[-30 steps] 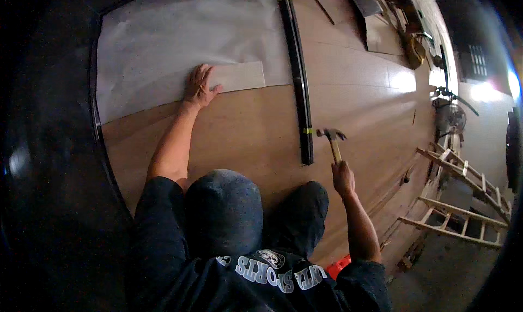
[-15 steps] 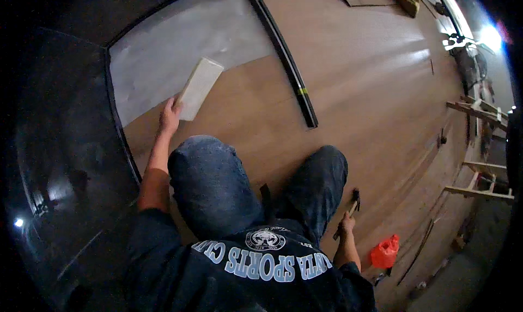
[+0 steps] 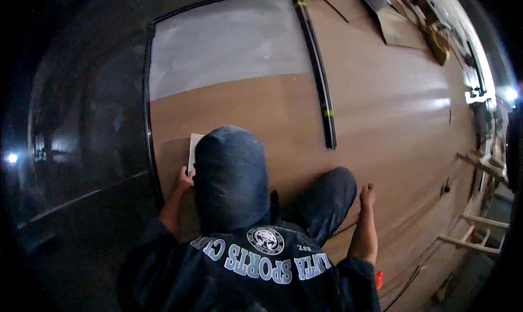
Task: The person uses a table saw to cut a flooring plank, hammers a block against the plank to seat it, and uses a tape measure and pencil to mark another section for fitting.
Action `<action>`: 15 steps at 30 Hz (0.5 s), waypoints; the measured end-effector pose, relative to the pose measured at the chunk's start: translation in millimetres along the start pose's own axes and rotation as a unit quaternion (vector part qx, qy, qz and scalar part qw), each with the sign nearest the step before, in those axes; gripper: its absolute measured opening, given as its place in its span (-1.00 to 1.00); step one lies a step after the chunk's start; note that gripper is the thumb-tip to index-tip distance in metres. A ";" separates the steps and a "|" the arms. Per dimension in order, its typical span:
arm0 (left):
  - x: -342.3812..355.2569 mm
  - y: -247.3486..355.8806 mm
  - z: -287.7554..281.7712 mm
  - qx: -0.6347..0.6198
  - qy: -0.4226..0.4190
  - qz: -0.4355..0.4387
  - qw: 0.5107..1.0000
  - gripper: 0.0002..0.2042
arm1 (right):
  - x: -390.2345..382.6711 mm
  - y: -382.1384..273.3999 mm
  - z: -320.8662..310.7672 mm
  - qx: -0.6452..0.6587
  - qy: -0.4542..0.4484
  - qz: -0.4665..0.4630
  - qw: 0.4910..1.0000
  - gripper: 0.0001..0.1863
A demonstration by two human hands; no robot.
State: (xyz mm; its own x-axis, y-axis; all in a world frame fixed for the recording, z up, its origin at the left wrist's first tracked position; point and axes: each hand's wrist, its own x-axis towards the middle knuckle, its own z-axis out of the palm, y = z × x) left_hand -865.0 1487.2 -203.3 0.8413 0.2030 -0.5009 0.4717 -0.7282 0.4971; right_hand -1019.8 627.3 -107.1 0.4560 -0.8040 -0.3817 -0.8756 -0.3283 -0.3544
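Beneath the fingers of both hands, a brown plank floor [image 3: 392, 132] spreads out around a crouching person in a dark printed shirt [image 3: 196, 282] and blue jeans [image 3: 231, 181]. Well ahead of the left fingers lies a grey-white sheet [image 3: 229, 45], its left side bordered by dark edging [image 3: 146, 94]. Off to the right of the right fingers, a wooden ladder-like frame [image 3: 470, 244] shows, while a long black strip [image 3: 318, 72] banded with yellow tape ends ahead and to the left of them. Farther forward lies a flat piece of cardboard [image 3: 400, 29]. Reaching forward from the left fingers, a pale board [image 3: 194, 148] is partly hidden by the knee; the left hand [image 3: 186, 179] is closed on its near end. Beside the other knee, well apart from the board, the right hand [image 3: 368, 196] has its fingers curled in; whether they hold anything cannot be told. Behind them, a red object [image 3: 379, 280] peeks out beside the sleeve.
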 end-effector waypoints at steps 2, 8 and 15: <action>9.6 7.2 2.1 -0.038 0.008 -0.006 0.999 -0.66 | 38.6 -79.4 0.9 0.030 -0.137 -0.009 0.990 -0.55; -28.0 29.9 -28.3 -0.014 -0.050 -0.053 0.997 -0.66 | 4.1 -198.3 50.6 -0.016 -0.025 -0.189 0.982 -0.42; -65.5 17.4 -62.1 -0.004 -0.027 -0.094 0.995 -0.67 | -31.3 -225.4 120.1 0.002 -0.017 -0.243 0.970 -0.34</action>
State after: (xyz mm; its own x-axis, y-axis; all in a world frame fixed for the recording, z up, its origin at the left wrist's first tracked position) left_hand -895.5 1501.8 -117.9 0.7225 0.3006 -0.6226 0.6221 -0.6756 0.3957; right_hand -817.5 786.0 -117.7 0.8193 -0.5381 -0.1980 -0.5562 -0.6620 -0.5024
